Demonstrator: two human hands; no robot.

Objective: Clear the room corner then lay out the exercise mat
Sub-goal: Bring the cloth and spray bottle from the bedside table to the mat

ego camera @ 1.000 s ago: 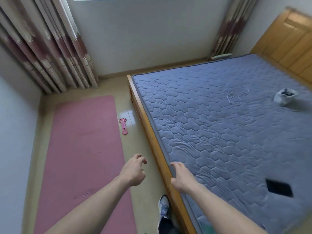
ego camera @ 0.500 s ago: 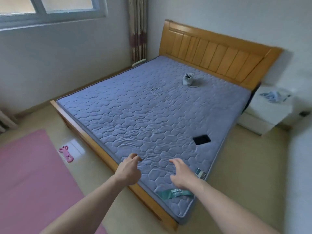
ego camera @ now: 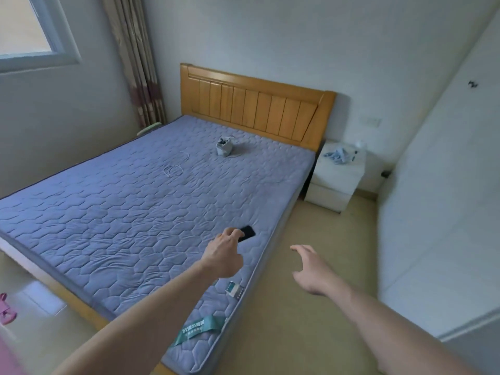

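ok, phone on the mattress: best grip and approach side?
Phone lies flat, face up, near the mattress edge on the right. Pinch its two long edges from above, thumb on one, fingers on the other. It is thin, so press into the soft quilting to get under. Left hand is closest, its fingers at the phone's near end.

Quilted cloth mattress (ego camera: 130,212), glossy wooden headboard (ego camera: 257,106)

A teal ribbon label (ego camera: 199,330) lies across the foot corner of the mattress (ego camera: 130,212), at about 6 o'clock in the view. It carries large white Chinese characters with a smaller line beneath, too blurred to read. A small tag (ego camera: 234,289) just above it, toward 12 o'clock, bears print too small to make out.
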